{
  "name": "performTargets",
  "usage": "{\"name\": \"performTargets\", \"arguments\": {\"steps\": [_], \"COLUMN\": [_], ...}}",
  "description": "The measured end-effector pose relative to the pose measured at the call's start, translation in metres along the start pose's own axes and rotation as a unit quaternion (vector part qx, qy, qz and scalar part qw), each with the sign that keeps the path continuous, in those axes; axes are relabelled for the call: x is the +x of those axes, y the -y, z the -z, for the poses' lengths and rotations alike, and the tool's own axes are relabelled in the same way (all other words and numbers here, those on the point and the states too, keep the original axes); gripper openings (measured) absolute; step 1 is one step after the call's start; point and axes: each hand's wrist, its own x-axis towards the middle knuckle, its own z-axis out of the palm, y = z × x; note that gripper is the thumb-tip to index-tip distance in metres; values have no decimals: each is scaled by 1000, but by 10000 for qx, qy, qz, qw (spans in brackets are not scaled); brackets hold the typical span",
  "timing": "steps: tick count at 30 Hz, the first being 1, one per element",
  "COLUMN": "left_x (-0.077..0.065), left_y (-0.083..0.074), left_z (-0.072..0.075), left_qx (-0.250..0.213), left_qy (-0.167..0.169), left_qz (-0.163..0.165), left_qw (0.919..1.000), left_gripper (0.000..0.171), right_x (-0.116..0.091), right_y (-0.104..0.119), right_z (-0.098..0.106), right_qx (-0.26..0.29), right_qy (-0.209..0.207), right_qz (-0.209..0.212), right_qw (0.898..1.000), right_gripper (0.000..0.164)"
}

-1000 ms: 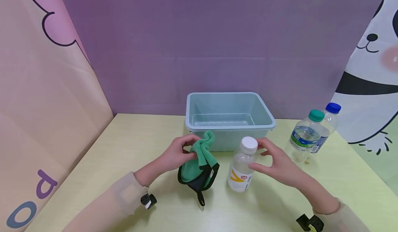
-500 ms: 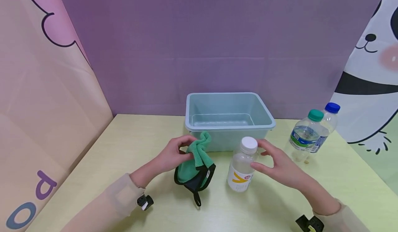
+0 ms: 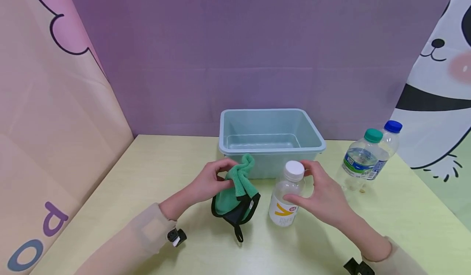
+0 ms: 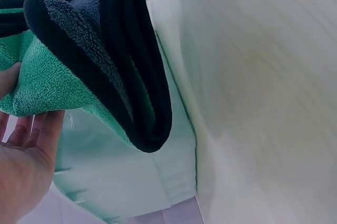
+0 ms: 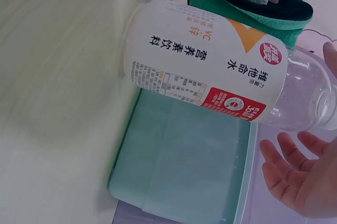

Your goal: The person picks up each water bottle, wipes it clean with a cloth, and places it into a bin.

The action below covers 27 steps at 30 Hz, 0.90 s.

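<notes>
My left hand (image 3: 207, 183) pinches a green cloth (image 3: 240, 181) with dark backing and black edging between thumb and fingers. The cloth hangs folded above the table, its black loop pointing down. In the left wrist view the thumb lies over the green pile (image 4: 58, 84) and the fingers sit behind it. A clear bottle (image 3: 281, 214) with a white cap and a white label stands upright just right of the cloth. Around its upper part my right hand (image 3: 325, 195) spreads, thumb in front and fingers behind. The right wrist view shows those fingers (image 5: 295, 163) apart from the bottle.
A light blue plastic bin (image 3: 272, 151) stands behind the cloth and bottle, near the purple backdrop. Farther right on the pale wooden table (image 3: 176, 152) are two more clear bottles, one with a green cap (image 3: 373, 135), the other with a blue cap (image 3: 393, 126).
My right hand has moved left and farther around the upright bottle, its thumb now in front of it. My left hand shifted slightly left with the cloth, then back right.
</notes>
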Motion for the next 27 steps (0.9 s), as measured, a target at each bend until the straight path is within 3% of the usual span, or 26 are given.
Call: {"name": "performTargets", "arguments": {"steps": [7,17,27], "left_x": [4,16,41], "left_y": [0,-9,-26], "left_z": [-4,-12,-12], "left_qx": [-38,75,479], "left_qy": [6,218,741], "left_qz": [-59,-339,-591], "left_qw": [10000,9992,9943], "left_gripper": [27,27,29], "right_x": [3,10,11], "right_y": [-4,-20,-19], "right_z": [1,16,21], "right_qx": [265,1042,1190], "right_qy": [133,741,911], "right_qz": [212,798,501], "right_qw": [9993,9886,9874], "right_gripper": [62,50,51]}}
